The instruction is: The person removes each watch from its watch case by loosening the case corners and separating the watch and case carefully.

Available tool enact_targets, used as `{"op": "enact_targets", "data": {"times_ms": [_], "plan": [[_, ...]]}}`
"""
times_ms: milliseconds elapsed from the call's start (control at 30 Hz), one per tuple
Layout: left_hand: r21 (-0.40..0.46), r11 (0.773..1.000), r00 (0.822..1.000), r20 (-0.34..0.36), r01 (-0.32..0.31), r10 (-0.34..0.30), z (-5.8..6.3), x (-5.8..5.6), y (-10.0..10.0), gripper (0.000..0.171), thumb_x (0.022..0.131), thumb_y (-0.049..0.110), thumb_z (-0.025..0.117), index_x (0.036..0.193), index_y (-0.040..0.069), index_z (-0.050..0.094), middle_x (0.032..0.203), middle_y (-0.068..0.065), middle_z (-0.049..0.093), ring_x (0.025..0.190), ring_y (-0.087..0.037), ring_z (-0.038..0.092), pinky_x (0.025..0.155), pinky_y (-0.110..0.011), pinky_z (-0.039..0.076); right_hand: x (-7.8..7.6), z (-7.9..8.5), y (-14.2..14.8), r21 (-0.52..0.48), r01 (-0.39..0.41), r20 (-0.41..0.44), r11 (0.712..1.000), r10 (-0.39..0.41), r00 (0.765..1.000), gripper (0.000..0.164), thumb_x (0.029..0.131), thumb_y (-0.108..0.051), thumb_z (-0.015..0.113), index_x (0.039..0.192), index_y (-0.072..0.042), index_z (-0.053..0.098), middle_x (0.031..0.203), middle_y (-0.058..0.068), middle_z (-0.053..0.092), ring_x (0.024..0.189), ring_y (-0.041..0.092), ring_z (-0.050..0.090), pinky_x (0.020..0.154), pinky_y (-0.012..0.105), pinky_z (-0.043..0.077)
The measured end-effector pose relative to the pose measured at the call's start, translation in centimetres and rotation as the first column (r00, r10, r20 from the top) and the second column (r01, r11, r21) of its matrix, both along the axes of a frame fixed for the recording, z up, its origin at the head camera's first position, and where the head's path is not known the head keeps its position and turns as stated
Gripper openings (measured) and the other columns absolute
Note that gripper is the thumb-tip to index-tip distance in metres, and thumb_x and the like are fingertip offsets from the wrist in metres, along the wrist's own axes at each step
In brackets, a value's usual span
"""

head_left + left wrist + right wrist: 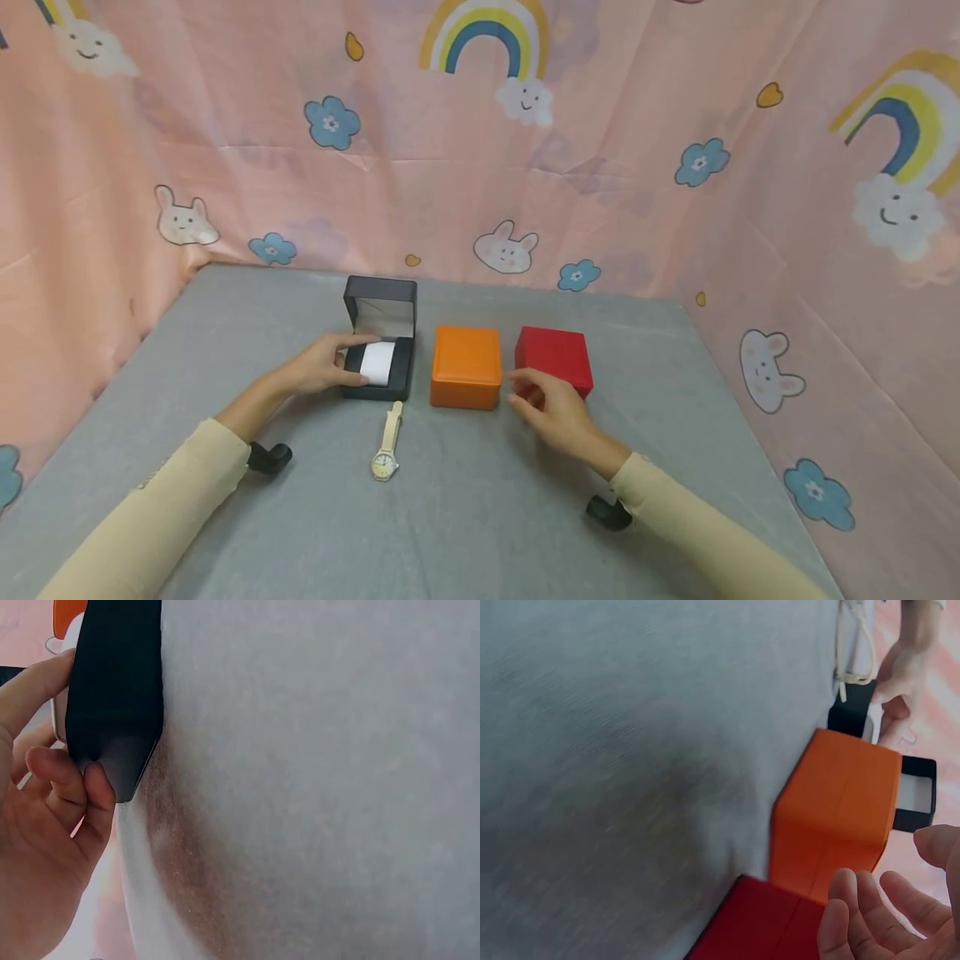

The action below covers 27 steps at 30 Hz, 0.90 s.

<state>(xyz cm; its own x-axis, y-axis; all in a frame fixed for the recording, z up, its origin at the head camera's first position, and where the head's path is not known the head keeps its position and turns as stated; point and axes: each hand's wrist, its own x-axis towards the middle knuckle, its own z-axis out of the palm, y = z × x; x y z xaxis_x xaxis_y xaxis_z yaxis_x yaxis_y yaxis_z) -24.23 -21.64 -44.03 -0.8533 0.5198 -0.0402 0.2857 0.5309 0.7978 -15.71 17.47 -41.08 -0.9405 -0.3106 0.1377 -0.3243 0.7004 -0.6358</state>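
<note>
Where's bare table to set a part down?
Free: table before the orange box, between watch and right sleeve; right of the red box; left of the black box, beyond the left hand. Crowded: gaps between boxes, right hand near red.

The head view looks forward and down across the grey table (480, 517). Both wrist views sit closer, rolled sideways: the left faces the black box (116, 667), the right the orange box (840, 802) and red box (761, 922), sharing the black box and left hand (901, 679) (small, at upper right) with the left view.
</note>
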Motion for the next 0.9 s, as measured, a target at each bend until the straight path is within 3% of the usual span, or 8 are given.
{"op": "enact_targets", "data": {"times_ms": [133, 267, 333, 533, 700, 800, 900], "plan": [[-0.006, 1.0, 1.0, -0.006, -0.012, 0.012, 0.1, 0.1, 0.1, 0.07, 0.084, 0.007, 0.079, 0.147, 0.003, 0.051, 0.115, -0.021, 0.062, 0.044, -0.003, 0.035, 0.045, -0.021, 0.036, 0.0, -0.2, 0.3, 0.002, -0.014, 0.013, 1.0, 0.014, 1.0, 0.035, 0.092, -0.015, 0.073, 0.125, -0.004, 0.066, 0.104, 0.007, 0.07, 0.08, 0.012, 0.061, 0.069, 0.021, 0.053], [-0.015, 1.0, 1.0, -0.011, -0.016, 0.016, 0.2, 0.1, 0.2, 0.069, 0.084, 0.007, 0.079, 0.147, 0.003, 0.051, 0.095, -0.017, 0.061, 0.043, -0.004, 0.034, 0.045, -0.021, 0.035, 0.0, -0.5, 0.2, 0.0, -0.03, 0.065, 1.0, 0.03, 0.997, 0.037, 0.094, -0.014, 0.071, 0.127, -0.001, 0.065, 0.106, 0.009, 0.071, 0.082, 0.014, 0.065, 0.071, 0.022, 0.055], [-0.022, 1.0, 1.0, -0.01, -0.015, 0.015, 0.2, 0.1, 0.2, 0.069, 0.084, 0.006, 0.079, 0.147, 0.004, 0.052, 0.095, -0.017, 0.062, 0.043, -0.004, 0.034, 0.044, -0.021, 0.035, 0.0, -0.8, 0.1, 0.002, -0.038, 0.103, 0.999, 0.038, 0.994, 0.038, 0.095, -0.014, 0.07, 0.13, 0.0, 0.063, 0.109, 0.01, 0.072, 0.084, 0.016, 0.068, 0.073, 0.025, 0.057], [-0.064, 0.998, 1.0, -0.023, 0.008, -0.01, 0.4, -0.2, 0.4, 0.069, 0.085, 0.007, 0.079, 0.147, 0.002, 0.05, 0.132, -0.025, 0.059, 0.046, -0.005, 0.032, 0.047, -0.022, 0.036, -0.4, -1.7, -0.3, -0.007, -0.061, 0.211, 0.998, 0.061, 0.976, 0.048, 0.098, -0.018, 0.067, 0.14, 0.003, 0.056, 0.119, 0.013, 0.073, 0.09, 0.019, 0.073, 0.078, 0.031, 0.06], [-0.139, 0.99, 0.999, -0.048, 0.018, -0.025, 0.7, -0.4, 0.6, 0.068, 0.084, 0.01, 0.08, 0.146, 0.0, 0.052, 0.146, -0.025, 0.054, 0.063, -0.013, 0.041, 0.059, -0.025, 0.04, -0.8, -2.1, -0.7, -0.012, -0.08, 0.257, 0.997, 0.08, 0.963, 0.053, 0.098, -0.019, 0.066, 0.143, 0.006, 0.052, 0.121, 0.016, 0.072, 0.07, 0.013, 0.066, 0.061, 0.024, 0.054], [-0.175, 0.984, 0.997, -0.066, 0.018, -0.03, 0.8, -0.4, 0.6, 0.068, 0.084, 0.011, 0.08, 0.145, -0.001, 0.052, 0.148, -0.024, 0.053, 0.083, -0.021, 0.051, 0.07, -0.028, 0.043, -1.0, -2.2, -0.9, -0.02, -0.08, 0.268, 0.997, 0.082, 0.96, 0.054, 0.098, -0.019, 0.065, 0.143, 0.006, 0.051, 0.121, 0.018, 0.072, 0.066, 0.012, 0.064, 0.058, 0.024, 0.052], [-0.189, 0.982, 0.997, -0.072, 0.012, -0.026, 0.9, -0.3, 0.7, 0.068, 0.084, 0.011, 0.08, 0.145, 0.0, 0.053, 0.149, -0.023, 0.053, 0.101, -0.027, 0.054, 0.08, -0.032, 0.044, -1.1, -2.3, -1.1, -0.035, -0.077, 0.272, 0.996, 0.084, 0.959, 0.054, 0.098, -0.018, 0.065, 0.144, 0.006, 0.05, 0.122, 0.019, 0.071, 0.066, 0.012, 0.066, 0.057, 0.025, 0.053]]}}
